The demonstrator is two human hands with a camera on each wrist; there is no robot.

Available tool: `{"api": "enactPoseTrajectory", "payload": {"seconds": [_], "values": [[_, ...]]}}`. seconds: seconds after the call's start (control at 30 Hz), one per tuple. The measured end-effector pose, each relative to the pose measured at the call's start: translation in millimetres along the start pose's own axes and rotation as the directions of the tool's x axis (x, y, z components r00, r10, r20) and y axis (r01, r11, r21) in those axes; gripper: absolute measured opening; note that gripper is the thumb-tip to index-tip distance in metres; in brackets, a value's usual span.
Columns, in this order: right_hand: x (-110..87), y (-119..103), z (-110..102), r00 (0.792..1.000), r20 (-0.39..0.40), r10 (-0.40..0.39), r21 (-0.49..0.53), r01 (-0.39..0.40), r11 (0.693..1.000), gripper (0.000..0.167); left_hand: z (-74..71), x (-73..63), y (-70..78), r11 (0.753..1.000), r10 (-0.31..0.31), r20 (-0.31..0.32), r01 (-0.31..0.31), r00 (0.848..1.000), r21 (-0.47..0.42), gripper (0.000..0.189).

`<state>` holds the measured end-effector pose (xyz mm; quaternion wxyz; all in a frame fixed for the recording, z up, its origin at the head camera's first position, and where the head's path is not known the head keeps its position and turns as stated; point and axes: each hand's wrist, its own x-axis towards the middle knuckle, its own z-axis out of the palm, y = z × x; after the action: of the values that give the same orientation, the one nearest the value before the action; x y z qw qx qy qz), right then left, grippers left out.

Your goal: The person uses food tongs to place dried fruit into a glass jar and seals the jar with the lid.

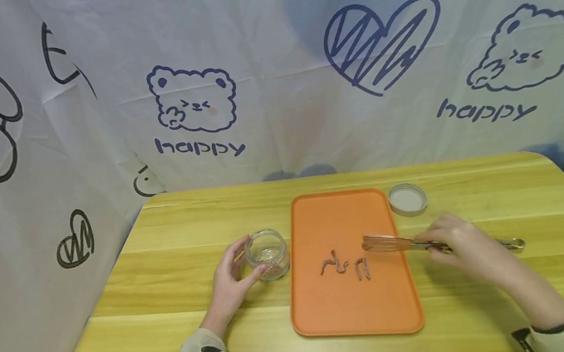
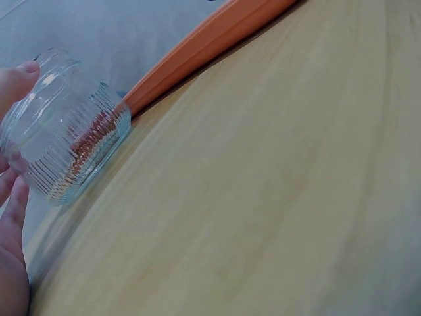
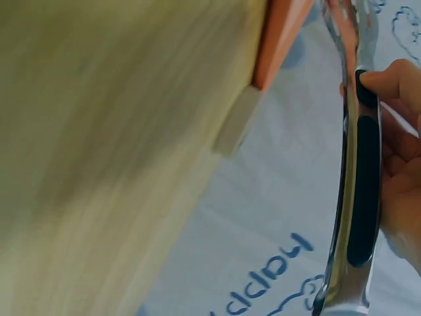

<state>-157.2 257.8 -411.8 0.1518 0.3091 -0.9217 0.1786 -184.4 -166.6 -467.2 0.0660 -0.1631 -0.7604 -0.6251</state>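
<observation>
My left hand [image 1: 230, 282] grips a clear glass jar [image 1: 267, 255], thumb on the near side and fingers on the far left. The jar stands open beside the tray; in the left wrist view, a reddish-brown tint shows through its ribbed lower wall [image 2: 95, 141]. Metal tongs [image 1: 387, 242] with dark handle grips are held in my right hand [image 1: 462, 243], their tips over the right part of the orange tray [image 1: 351, 311]. Nothing shows between the tong tips. Several thin brownish worm-like pieces [image 1: 363, 268] lie bent on the tray, left of and nearer than the tips.
A round lid [image 1: 408, 200], pale inside, lies on the wooden table [image 1: 200, 212] by the tray's far right corner. Behind the table hangs a pale cloth [image 1: 268, 81] with drawn bears and hearts, and it runs down the left side too.
</observation>
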Motion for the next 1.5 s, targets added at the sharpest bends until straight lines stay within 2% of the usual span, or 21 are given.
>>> {"api": "enactPoseTrajectory", "payload": {"seconds": [0.27, 0.57, 1.07, 1.5], "values": [[-0.1, 20, 10, 0.987, -0.040, -0.153, 0.006, 0.154, 0.988, 0.033, -0.1, -0.2, -1.7, 1.000, -0.002, 0.001, 0.002, 1.000, -0.006, 0.065], [4.3, 27, 16, 0.984, -0.001, -0.177, 0.039, 0.176, 0.984, 0.033, 0.4, -0.2, -2.8, 1.000, 0.010, -0.001, -0.010, 1.000, -0.010, 0.065], [6.4, 29, 13, 0.971, -0.001, -0.240, 0.087, 0.240, 0.967, 0.032, 0.0, -0.2, -0.6, 1.000, 0.003, -0.001, -0.003, 1.000, 0.005, 0.065], [9.9, 34, 8, 0.968, -0.011, -0.249, 0.085, 0.249, 0.965, 0.034, -0.5, 0.5, 0.1, 1.000, -0.014, 0.005, 0.014, 1.000, -0.009, 0.065]]}}
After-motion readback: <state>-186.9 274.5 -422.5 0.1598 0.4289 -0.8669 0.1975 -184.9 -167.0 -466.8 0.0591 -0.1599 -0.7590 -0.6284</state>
